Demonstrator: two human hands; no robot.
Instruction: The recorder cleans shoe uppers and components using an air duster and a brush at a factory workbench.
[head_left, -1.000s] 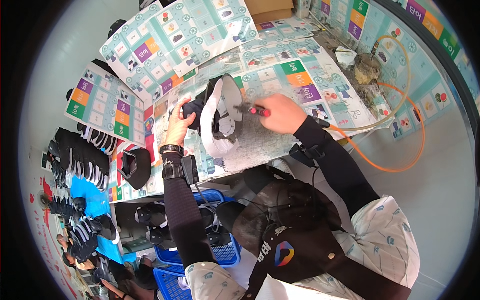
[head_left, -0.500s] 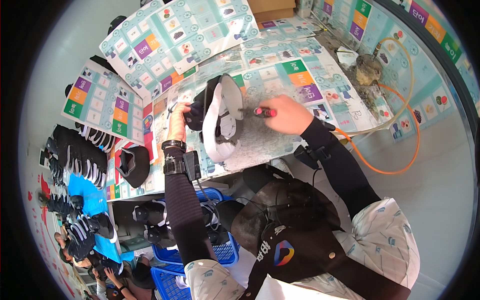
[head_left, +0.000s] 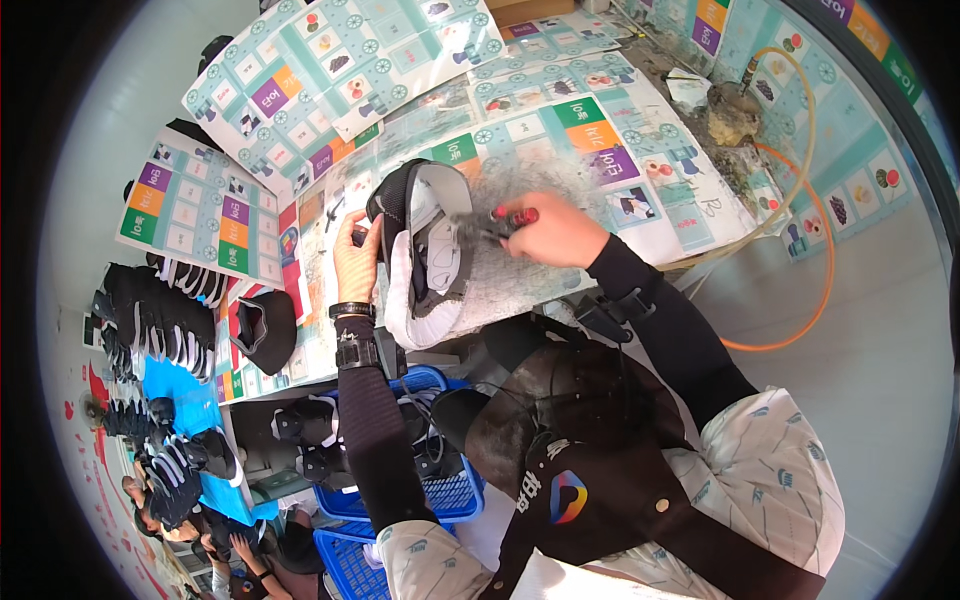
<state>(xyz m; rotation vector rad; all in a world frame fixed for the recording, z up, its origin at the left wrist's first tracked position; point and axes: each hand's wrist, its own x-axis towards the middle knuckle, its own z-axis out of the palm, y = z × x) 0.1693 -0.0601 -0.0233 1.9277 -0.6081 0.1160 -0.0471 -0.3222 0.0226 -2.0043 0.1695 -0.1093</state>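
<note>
— Both hands busy? Where's the black-and-white shoe?

— Yes. Left hand grips its left side above the poster-covered table; right hand, just right, fingers closed around a red-handled brush touching its white sole.

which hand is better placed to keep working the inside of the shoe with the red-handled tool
Right. The right hand already grips the red-handled tool, whose tip points into the opening of the shoe. The left hand is wrapped around the shoe's far side, holding it up off the table.
</note>
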